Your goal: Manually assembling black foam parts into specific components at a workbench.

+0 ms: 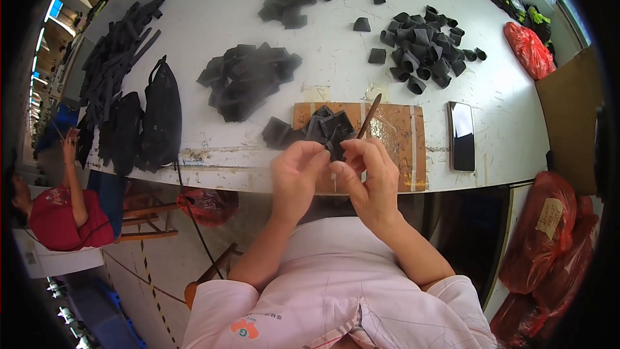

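Close together at the table's front edge, my left hand (298, 167) and my right hand (372, 178) pinch a small black fabric-like piece (336, 148) between their fingertips. A slim brown stick (370, 116) slants up out of my right hand; its lower end is hidden by the fingers. Just beyond my fingers, several flat black pieces (327, 123) lie heaped on a worn brown board (407, 136). The fingers partly hide the held piece, so its exact shape cannot be told.
Flat black pieces (248, 77) form a pile at mid-left, and curled black loops (423, 45) another at right. Black strips (116, 58) and black bags (161, 113) lie far left. A phone (461, 136) sits right of the board. Red bags (542, 232) stand right; a person (71, 213) works left.
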The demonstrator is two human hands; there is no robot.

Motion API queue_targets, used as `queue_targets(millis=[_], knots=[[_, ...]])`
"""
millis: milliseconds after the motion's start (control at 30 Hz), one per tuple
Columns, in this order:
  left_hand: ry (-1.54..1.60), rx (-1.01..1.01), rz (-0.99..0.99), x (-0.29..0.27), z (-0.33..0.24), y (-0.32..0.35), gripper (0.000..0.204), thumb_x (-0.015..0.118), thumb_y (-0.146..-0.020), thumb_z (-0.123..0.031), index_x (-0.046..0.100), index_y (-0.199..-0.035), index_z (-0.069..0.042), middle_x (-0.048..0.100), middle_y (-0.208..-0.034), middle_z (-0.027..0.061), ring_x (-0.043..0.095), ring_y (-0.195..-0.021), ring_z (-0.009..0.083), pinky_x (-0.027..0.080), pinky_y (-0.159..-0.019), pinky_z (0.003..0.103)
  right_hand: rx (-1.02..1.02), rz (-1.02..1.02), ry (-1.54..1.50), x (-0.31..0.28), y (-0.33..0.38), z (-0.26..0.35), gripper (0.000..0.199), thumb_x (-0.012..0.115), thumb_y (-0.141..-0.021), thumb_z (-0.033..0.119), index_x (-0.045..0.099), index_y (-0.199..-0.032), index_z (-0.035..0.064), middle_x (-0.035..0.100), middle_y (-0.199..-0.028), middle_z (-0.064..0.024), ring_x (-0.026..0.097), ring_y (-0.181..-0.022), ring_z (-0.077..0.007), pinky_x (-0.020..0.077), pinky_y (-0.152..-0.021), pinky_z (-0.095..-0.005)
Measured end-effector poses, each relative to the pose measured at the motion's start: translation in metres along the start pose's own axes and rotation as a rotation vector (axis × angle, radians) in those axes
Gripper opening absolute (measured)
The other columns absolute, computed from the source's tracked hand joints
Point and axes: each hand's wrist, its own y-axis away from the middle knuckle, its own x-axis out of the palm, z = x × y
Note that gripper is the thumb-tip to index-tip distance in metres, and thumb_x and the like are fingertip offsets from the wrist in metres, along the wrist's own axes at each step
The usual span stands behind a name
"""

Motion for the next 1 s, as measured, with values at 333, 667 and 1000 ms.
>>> queue_targets(millis=[333, 667, 1000], knots=[[-0.423, 0.636, -0.287, 0.023, 0.011, 0.005, 0.006, 0.054, -0.080, 0.003, 0.054, -0.085, 0.001, 0.059, -0.069, 0.0033, 0.049, -0.049, 0.0037, 0.037, -0.043, 0.015, -0.209, -0.094, 0.142, 0.010, -0.001, -0.003, 0.007, 0.061, -0.071, 0.001, 0.058, -0.077, 0.0019, 0.052, -0.070, -0.0091, 0.054, -0.058, -0.0249, 0.0446, -0.050, -0.0334], [0.339, 0.018, 0.112, 0.016, -0.023, 0.000, 0.016, 0.053, -0.073, 0.006, 0.051, -0.089, 0.002, 0.053, -0.081, 0.0040, 0.042, -0.051, 0.0018, 0.034, -0.041, 0.015, 0.807, 0.298, -1.222, -0.029, -0.015, -0.001, 0.004, 0.062, -0.077, 0.007, 0.058, -0.076, 0.0069, 0.056, -0.072, 0.0019, 0.051, -0.061, -0.0044, 0.0398, -0.056, -0.0172], [0.882, -0.210, 0.579, 0.023, -0.088, -0.037, 0.021, 0.046, -0.075, 0.008, 0.050, -0.093, -0.001, 0.058, -0.077, 0.0132, 0.032, -0.035, 0.0030, 0.024, -0.031, 0.017, 0.363, 0.367, -0.869, -0.066, -0.074, 0.032, 0.023, 0.055, -0.086, 0.025, 0.055, -0.073, 0.0060, 0.048, -0.064, 0.0053, 0.036, -0.054, -0.0016, 0.0280, -0.046, -0.0171]])
